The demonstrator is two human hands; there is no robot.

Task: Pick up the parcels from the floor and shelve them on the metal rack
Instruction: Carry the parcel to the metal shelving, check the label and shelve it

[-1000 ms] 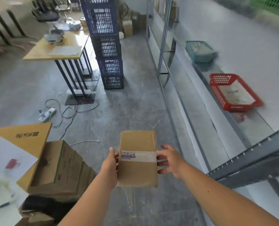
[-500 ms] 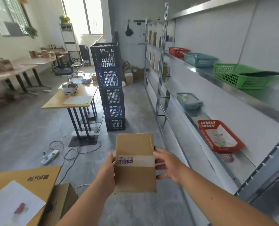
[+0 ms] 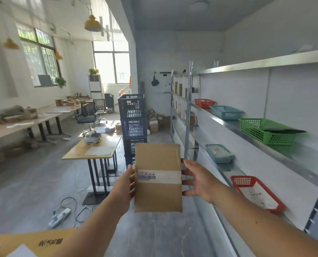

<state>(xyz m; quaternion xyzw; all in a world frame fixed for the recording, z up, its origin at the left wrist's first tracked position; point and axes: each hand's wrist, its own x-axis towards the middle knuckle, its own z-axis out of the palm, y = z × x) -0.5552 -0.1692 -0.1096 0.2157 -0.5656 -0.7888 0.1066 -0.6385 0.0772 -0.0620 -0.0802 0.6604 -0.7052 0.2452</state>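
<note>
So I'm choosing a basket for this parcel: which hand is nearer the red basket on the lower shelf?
Right. The right hand is beside the red basket; the left hand is across the parcel.

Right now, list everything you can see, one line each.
parcel: 1, brown with white tape band, held mid-air between both hands
metal rack: 1, grey, along right wall
baskets: 5 on rack; red, blue, green on upper shelf; blue, red on lower
crates: 1 stack, dark blue, centre floor
table: 1, wooden top, left of crates
power strip: 1, white, floor
hands: left, right, on the parcel's sides
</note>
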